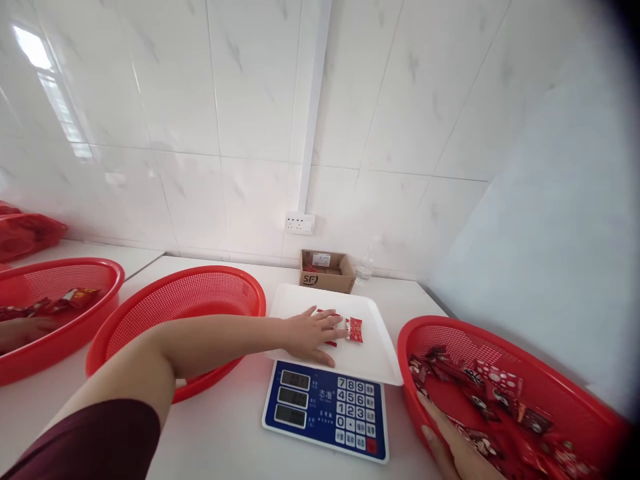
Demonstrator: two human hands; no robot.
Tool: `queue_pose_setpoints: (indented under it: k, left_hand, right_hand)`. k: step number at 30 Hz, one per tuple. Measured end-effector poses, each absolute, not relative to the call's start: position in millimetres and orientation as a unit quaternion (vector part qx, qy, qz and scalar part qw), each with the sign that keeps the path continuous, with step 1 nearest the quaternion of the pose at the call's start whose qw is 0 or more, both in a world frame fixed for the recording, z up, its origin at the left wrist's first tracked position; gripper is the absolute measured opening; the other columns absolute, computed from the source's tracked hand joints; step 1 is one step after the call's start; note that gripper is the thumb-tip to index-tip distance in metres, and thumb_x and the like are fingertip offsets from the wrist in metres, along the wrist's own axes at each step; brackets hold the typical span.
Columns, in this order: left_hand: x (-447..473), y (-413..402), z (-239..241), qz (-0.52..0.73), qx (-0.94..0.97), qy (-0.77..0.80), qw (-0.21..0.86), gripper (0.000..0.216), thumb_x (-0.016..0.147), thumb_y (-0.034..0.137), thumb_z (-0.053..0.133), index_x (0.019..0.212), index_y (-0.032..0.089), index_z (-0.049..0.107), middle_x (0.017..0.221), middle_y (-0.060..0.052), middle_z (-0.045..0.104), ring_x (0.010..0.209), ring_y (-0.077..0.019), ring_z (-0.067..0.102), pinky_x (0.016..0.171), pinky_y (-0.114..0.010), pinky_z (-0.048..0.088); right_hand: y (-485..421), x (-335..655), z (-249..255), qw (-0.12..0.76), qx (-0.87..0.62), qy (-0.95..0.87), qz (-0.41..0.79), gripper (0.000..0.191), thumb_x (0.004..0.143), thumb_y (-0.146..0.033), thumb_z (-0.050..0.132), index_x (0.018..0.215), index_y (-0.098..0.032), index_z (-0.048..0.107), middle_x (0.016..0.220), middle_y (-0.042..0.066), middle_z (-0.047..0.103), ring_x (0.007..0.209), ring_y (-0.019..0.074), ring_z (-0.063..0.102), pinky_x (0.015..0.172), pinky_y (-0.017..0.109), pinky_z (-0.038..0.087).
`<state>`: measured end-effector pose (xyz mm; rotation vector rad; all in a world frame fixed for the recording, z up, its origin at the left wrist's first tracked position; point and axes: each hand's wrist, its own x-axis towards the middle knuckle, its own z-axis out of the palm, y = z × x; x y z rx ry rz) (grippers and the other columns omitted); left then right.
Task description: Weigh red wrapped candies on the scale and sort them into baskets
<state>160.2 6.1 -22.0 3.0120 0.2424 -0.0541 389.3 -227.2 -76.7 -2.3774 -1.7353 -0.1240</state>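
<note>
My left hand lies over the white weighing tray with its fingers spread. Under and beside the fingers are small red packets; one red-and-white packet shows past the fingertips, while another is partly covered. Below the tray is the scale's blue keypad panel, with three small displays. My right hand is at the near left rim of the right red basket, fingers on the inner side and thumb outside, seemingly gripping the rim. Several dark red and red snack packets lie in that basket.
A red basket stands under my left forearm. Farther left, another person's hand reaches into a red basket with packets. Behind the tray are a cardboard box and a clear bottle, near the tiled wall.
</note>
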Motion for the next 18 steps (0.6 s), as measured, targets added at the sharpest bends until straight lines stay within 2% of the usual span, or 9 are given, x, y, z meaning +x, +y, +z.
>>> queue_pose_setpoints:
  k: [4,6,8,10,16,18]
  left_hand:
    - [203,17,-33,-0.002,0.999,0.031,0.044,0.067,0.088,0.061,0.034,0.142,0.023,0.028,0.149,-0.013,0.027,0.139,-0.0331,0.012,0.106,-0.055,0.015]
    - [218,19,-35,0.008,1.000,0.017,0.012,0.061,0.088,0.061,0.033,0.138,0.025,0.036,0.144,-0.012,0.036,0.135,-0.0307,0.025,0.104,-0.051,0.021]
    - [229,19,-36,0.021,0.999,0.027,-0.017,0.056,0.088,0.061,0.034,0.130,0.026,0.045,0.134,-0.011,0.047,0.124,-0.0271,0.042,0.099,-0.044,0.031]
    - [236,17,-37,0.035,0.997,0.052,-0.038,0.052,0.088,0.060,0.035,0.121,0.023,0.051,0.122,-0.010,0.055,0.112,-0.0251,0.051,0.091,-0.040,0.038]
    - [244,13,-38,0.042,0.990,0.115,-0.077,0.046,0.089,0.052,0.035,0.104,0.015,0.059,0.102,-0.012,0.061,0.094,-0.0253,0.059,0.072,-0.037,0.046]
    - [244,11,-33,0.029,0.990,0.105,-0.091,0.038,0.088,0.047,0.042,0.099,0.015,0.060,0.097,-0.010,0.062,0.086,-0.0235,0.061,0.066,-0.034,0.046]
  right_hand:
    - [-228,389,-85,0.107,-0.817,-0.566,-0.008,0.053,0.086,-0.041,0.031,0.137,-0.031,0.041,0.123,0.000,0.060,0.109,0.0278,0.058,0.083,0.041,0.053]
    - [-228,390,-90,0.112,-0.819,-0.562,-0.005,0.053,0.086,-0.041,0.033,0.137,-0.033,0.041,0.124,0.000,0.059,0.110,0.0279,0.058,0.083,0.041,0.053]
    - [-227,391,-93,0.115,-0.822,-0.558,-0.003,0.053,0.085,-0.042,0.035,0.137,-0.035,0.041,0.124,-0.001,0.059,0.108,0.0287,0.059,0.081,0.042,0.053]
    - [-228,391,-92,0.118,-0.824,-0.554,-0.001,0.053,0.084,-0.042,0.037,0.136,-0.036,0.041,0.123,-0.001,0.060,0.106,0.0298,0.060,0.079,0.043,0.054]
    - [-230,385,-75,0.118,-0.801,-0.587,-0.028,0.054,0.088,-0.037,0.032,0.141,-0.030,0.035,0.123,0.002,0.060,0.113,0.0278,0.056,0.088,0.042,0.050]
    - [-229,383,-72,0.117,-0.793,-0.595,-0.049,0.055,0.087,-0.035,0.033,0.141,-0.029,0.034,0.119,0.002,0.063,0.109,0.0281,0.058,0.086,0.042,0.051]
